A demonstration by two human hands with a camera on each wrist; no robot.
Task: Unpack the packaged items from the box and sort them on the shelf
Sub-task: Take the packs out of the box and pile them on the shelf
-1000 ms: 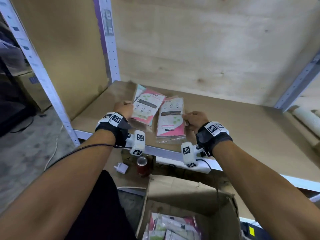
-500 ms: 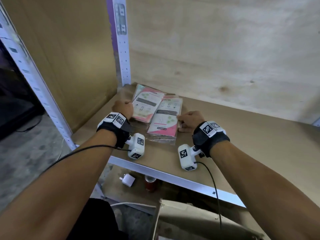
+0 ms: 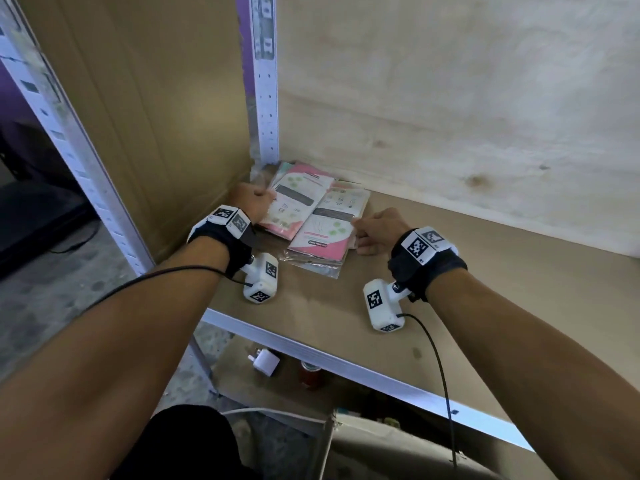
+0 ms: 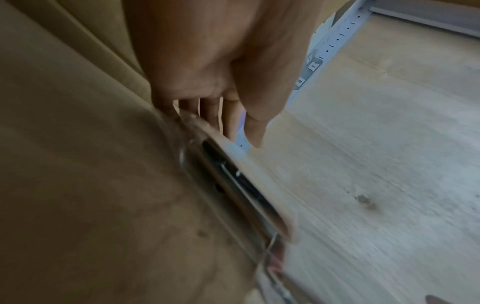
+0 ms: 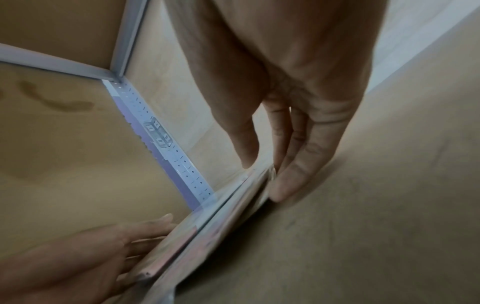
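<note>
My two hands are on the shelf board [image 3: 450, 271], one at each side of a small spread of flat packets in clear plastic sleeves, pushed toward the back left corner by the white slotted upright [image 3: 265, 98].

My left hand [image 3: 251, 202] is at the left edge of the left packet [image 3: 294, 199]. From the left wrist view the fingers [image 4: 228, 121] reach down over that packet's edge with the thumb on the near side, lightly curled round it, though the picture is blurred and I cannot tell how firmly they hold.

My right hand [image 3: 377, 228] is at the right edge of the right packet [image 3: 325, 230], which overlaps the left one and lies tilted toward the corner. In the right wrist view my thumb [image 5: 244, 139] rests on top of the edge and my fingertips [image 5: 288, 181] press against its side, pinching it.

The hands are apart, with the packets between them.

Below the shelf I can see a white plug adapter [image 3: 266, 363] and a red can [image 3: 310, 374] on the lower board, and the rim of the cardboard box [image 3: 398, 441] at the bottom of the head view.
</note>
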